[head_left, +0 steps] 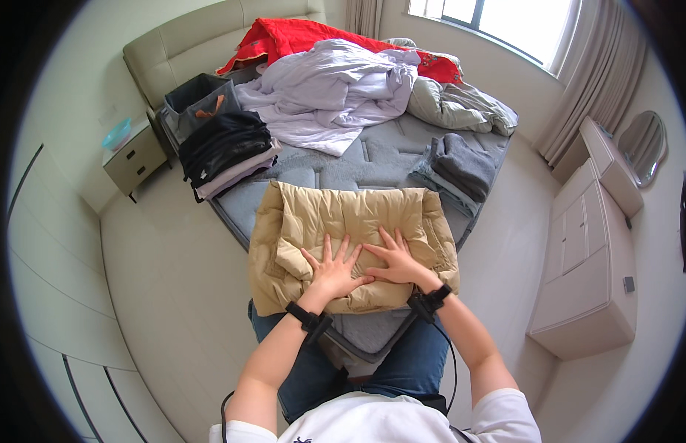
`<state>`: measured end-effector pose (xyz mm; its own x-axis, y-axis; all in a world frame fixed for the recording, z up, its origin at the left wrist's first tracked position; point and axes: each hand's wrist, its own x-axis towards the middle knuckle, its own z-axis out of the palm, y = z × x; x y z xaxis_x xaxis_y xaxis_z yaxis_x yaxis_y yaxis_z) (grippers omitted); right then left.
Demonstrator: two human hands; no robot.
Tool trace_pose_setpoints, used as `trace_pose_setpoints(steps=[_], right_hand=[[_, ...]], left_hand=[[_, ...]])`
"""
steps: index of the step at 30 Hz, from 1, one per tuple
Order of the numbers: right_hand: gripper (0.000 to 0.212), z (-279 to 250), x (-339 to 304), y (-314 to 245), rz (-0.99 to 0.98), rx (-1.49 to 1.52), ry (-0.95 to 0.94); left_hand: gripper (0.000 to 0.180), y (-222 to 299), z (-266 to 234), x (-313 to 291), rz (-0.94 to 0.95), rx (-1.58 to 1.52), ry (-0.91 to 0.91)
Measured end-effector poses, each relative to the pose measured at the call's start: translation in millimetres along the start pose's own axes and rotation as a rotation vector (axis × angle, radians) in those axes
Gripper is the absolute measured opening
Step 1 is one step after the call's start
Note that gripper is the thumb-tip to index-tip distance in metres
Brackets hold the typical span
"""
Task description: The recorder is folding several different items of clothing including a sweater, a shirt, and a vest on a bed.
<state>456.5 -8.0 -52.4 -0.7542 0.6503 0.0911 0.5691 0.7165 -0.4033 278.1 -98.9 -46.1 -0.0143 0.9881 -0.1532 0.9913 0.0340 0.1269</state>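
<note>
A tan padded jacket, folded into a wide bundle, lies at the near corner of the bed in front of my legs. My left hand presses flat on its middle with the fingers spread. Beside it, my right hand also lies flat on the jacket, fingers apart and angled to the left. The thumbs of the two hands nearly meet. Both palms hide part of the fabric under them. Each wrist wears a black strap with a small device.
Folded dark clothes are stacked at the bed's left edge, by a grey storage box. Folded grey clothes lie at the right. A lavender quilt and a red cover are heaped farther back. A dresser stands right.
</note>
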Motion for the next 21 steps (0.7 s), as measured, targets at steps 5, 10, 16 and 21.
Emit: trace_pose_setpoints(steps=[5, 10, 16, 21], right_hand=[[0.030, -60, -20, 47, 0.317, 0.553, 0.491], [0.035, -55, -57, 126, 0.768, 0.598, 0.415], [0.045, -45, -66, 110, 0.647, 1.278, 0.140], [0.053, -76, -64, 80, 0.534, 1.533, 0.096]], left_hand=[[0.090, 1, -5, -5, -0.011, -0.029, 0.004], [0.090, 3, -4, -2, -0.012, -0.027, 0.001], [0.090, -2, -2, -4, -0.013, -0.027, 0.008], [0.089, 1, -1, -3, 0.008, -0.047, 0.013]])
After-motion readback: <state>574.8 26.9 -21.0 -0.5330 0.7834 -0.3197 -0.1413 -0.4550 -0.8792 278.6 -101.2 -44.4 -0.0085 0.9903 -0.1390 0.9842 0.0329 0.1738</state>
